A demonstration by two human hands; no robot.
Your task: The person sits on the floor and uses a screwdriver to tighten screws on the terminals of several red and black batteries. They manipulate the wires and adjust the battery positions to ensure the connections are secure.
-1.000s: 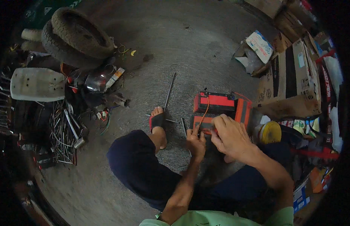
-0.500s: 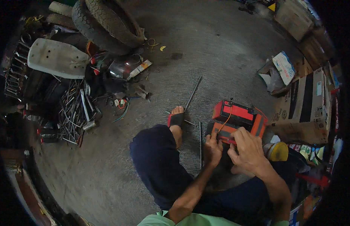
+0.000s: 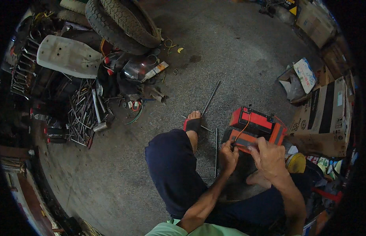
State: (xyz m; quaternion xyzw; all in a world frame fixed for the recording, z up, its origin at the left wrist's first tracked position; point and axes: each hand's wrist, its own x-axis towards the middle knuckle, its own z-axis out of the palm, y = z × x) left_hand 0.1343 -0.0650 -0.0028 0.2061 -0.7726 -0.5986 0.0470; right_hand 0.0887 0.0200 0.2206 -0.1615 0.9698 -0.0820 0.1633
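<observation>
Step in hand, my read: fine two-hand work at a lead's end. Left to right:

- Metal rod (image 3: 216, 151) on the floor, just left of the left fingers. I'd leave it there, away from any terminals.
- Left hand (image 3: 229, 158): fingertips look pinched on the lower end of the orange wire (image 3: 242, 131). I'd want that grip firm, close to the end, with slack above so nothing tugs on the upper connection.
- Right hand (image 3: 271, 158): thumb and index nearly together, rest curled. Can't make out whether anything is between them. Small, controlled moves would suit; bare metal brushing a terminal could short.

Looks, same order:

- Wire: thin, orange, arcs up and right from the left fingertips to the battery's near-left top corner.
- Orange-and-grey box (image 3: 246, 138): striped top, just beyond both sets of fingertips, spanning the gap between them.
- Red-and-black battery (image 3: 258, 120): red top, dark side, beyond that box from the fingers. Looks scuffed; markings too small to read.
</observation>
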